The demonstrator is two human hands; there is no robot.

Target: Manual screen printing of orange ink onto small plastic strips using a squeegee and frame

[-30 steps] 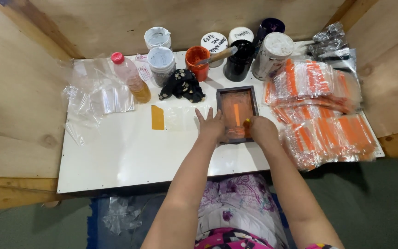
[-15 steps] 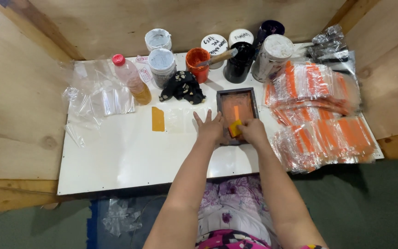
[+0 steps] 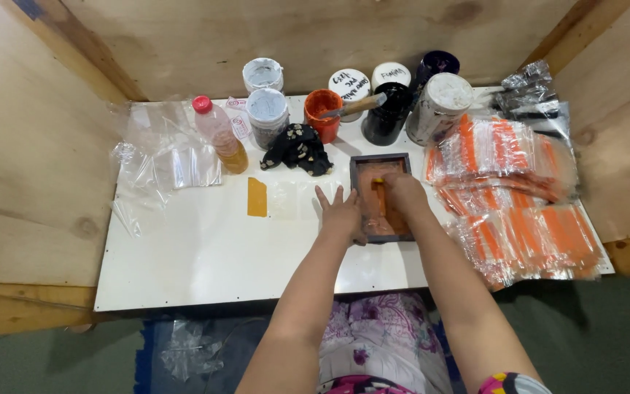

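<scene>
A small dark-framed printing screen [image 3: 382,195] lies flat on the white table [image 3: 184,255], right of its middle — a rectangle, long side running near to far, its inside smeared with orange ink. The left hand [image 3: 343,213] rests fingers spread on the frame's left edge. The right hand [image 3: 402,191] sits inside the frame, closed on a small yellow-tipped scraper [image 3: 378,184] pressed against the orange mesh at the far end.

Left hand [image 3: 342,213] steadying frame [image 3: 382,195], right hand [image 3: 402,191] inside
</scene>
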